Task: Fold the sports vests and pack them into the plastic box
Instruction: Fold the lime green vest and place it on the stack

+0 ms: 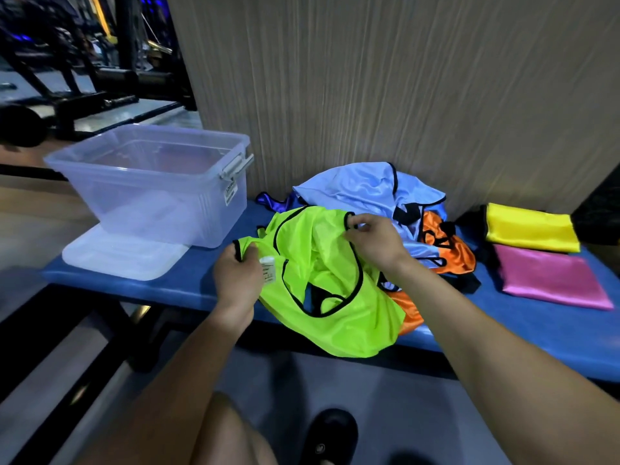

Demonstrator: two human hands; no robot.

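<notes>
Ribbed beige wall panelling point(402, 78) rises behind a blue padded tabletop point(174, 286), with dark gym equipment point(84, 62) blurred off to the far left. Both forearms reach in from the near edge, and the two hands are apart, each clamped on the neon green vest point(322, 280). The left hand point(236, 280) has its fingers curled round the black-trimmed strap at the vest's left side, knuckles up, just beside a small white label point(268, 268) sewn into the fabric. The right hand point(374, 238) is raised a little higher and farther back, pinching the trim of the other strap between thumb and fingertips. The vest is unfolded and rumpled, its black-edged neck opening gaping toward the near edge, and its lower part spills over that edge. Behind it, against the wall, lies a loose heap: a light blue vest point(362, 193) on top, an orange vest point(446, 246) to its right and partly under the green one, and a scrap of dark purple fabric point(271, 203) at the heap's left. Toward the right end of the tabletop lie two folded vests, a yellow one point(530, 226) at the back and a pink one point(550, 276) nearer the front. At the left end stands the clear plastic box point(151, 193), open, resting on its white lid point(120, 260).
</notes>
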